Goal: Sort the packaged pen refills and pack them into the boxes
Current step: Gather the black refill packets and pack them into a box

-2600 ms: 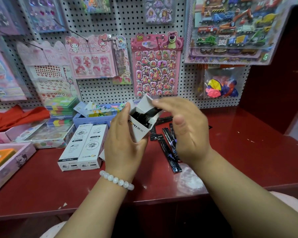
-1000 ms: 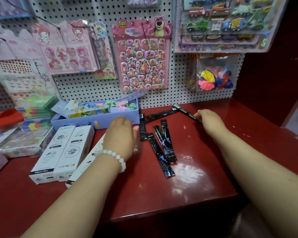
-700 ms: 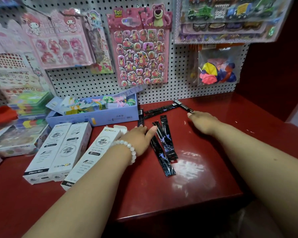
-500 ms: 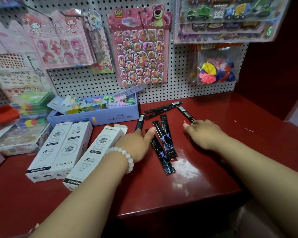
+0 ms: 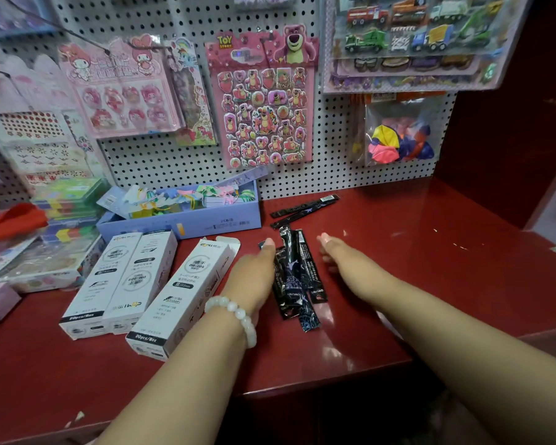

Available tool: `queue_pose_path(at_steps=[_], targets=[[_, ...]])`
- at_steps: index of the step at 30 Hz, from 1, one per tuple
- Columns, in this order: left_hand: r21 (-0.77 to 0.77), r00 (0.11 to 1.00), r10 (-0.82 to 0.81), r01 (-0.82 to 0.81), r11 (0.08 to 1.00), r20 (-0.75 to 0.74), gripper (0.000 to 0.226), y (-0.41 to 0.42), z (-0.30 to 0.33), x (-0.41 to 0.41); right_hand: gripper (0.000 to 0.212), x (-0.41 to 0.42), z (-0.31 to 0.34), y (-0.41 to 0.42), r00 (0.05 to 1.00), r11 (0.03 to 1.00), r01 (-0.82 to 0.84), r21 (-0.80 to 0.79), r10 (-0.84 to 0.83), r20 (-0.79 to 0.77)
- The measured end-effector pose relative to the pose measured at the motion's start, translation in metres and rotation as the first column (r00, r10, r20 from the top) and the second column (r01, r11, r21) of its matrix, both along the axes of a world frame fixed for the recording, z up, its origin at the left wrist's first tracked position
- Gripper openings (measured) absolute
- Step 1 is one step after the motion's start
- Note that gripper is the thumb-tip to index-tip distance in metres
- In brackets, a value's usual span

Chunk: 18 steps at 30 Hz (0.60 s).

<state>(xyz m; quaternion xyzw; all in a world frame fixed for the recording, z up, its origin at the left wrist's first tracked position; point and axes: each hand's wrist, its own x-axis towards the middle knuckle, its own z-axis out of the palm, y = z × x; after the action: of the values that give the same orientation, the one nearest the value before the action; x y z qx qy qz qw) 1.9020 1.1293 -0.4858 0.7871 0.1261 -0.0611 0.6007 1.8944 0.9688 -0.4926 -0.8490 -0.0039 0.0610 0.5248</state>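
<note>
Glossy black plastic refill packets (image 5: 294,277) lie on a shiny red lacquered counter (image 5: 430,284) beside matt white cardboard boxes (image 5: 122,277).

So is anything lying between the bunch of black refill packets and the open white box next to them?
Only the left hand itself: it rests between the refill packets and the open white box. Apart from that hand, nothing visible lies on the red counter between them, and the box's open flap end faces away from the camera.

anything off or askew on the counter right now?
Two black refill packets lie apart near the pegboard, away from the main packet pile between the left hand and right hand. The nearest white box lies angled, its end flap open.
</note>
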Motion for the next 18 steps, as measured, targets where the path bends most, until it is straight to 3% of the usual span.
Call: queue_pose_path(at_steps=[3,5,8,11,16,18], targets=[[-0.046,0.998,0.019,-0.021,0.999,-0.056,0.073,-0.01,-0.01,0.018,0.063,0.0,-0.003,0.014,0.991,0.917,-0.018,0.397,0.07,-0.115],[0.017,0.998,0.01,-0.009,1.0,-0.061,0.07,-0.018,-0.012,0.026,0.065,-0.004,-0.002,0.022,0.983,0.86,-0.014,0.509,0.106,-0.151],[0.161,0.998,0.031,-0.021,0.987,-0.058,0.036,-0.026,0.005,0.018,0.071,-0.004,0.0,0.023,0.977,0.81,0.021,0.586,0.108,-0.184],[0.215,0.996,0.067,-0.054,0.975,-0.053,0.03,-0.028,0.01,0.014,0.074,-0.005,0.002,0.021,0.97,0.768,0.078,0.636,0.089,-0.227],[0.038,0.994,0.036,-0.032,0.999,-0.107,0.026,-0.026,0.008,0.016,0.076,-0.005,0.001,0.021,0.967,0.646,0.121,0.754,0.095,-0.237],[0.007,0.991,0.018,-0.017,1.0,-0.133,0.033,-0.024,0.009,0.017,0.075,-0.005,0.001,0.02,0.971,0.653,0.107,0.75,0.092,-0.219]])
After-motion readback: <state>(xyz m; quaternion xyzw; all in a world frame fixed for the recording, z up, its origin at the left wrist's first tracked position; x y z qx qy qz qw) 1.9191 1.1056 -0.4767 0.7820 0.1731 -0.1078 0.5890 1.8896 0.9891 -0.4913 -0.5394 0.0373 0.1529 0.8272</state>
